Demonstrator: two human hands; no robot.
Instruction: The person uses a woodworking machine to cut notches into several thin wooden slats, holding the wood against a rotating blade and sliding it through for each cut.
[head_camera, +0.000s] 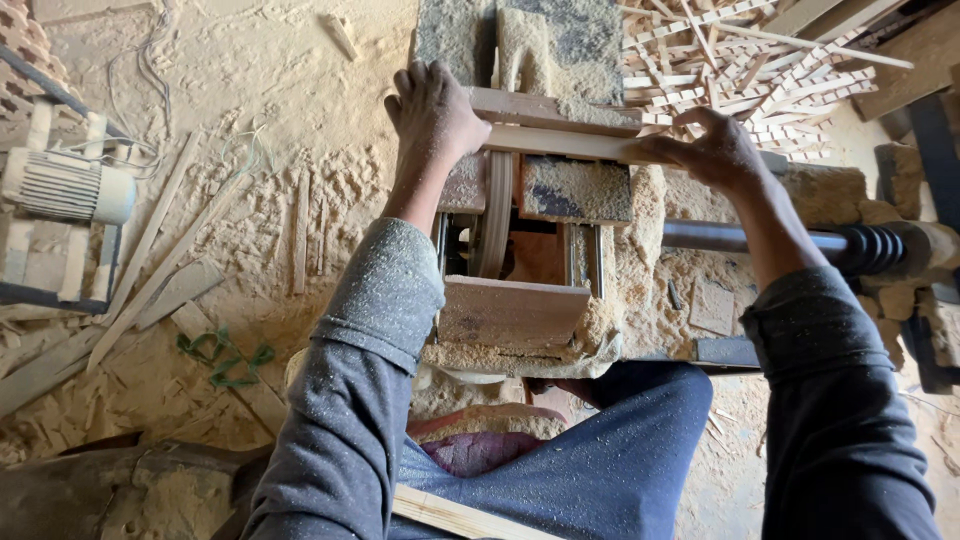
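Sawdust covers the workshop floor (250, 90) and cakes the small wooden machine frame (515, 310) that the person sits over, knees in blue cloth at the bottom edge of the view. Across the frame's far edge lies a pale wooden strip (565, 143), with both hands on it. The left hand (432, 112) is curled down over the strip's left end, fingers wrapped over a darker wooden bar (545, 108) just behind it. The right hand (712, 150) lies flatter on the strip's right end, thumb under and fingers stretched along the top. Below the strip a belt (495, 215) runs down through a gap in the frame, between the 2 forearms. A dark metal shaft (760, 240) sticks out from the frame's right side under the right wrist, ending in a ribbed part. Beyond the right hand, at the top right corner, sits a heap of thin cut sticks (740, 60). Well apart at the left edge stands a ribbed electric motor (65, 185), with loose slats (150, 270) and green cord (222, 357) on the floor beside it.
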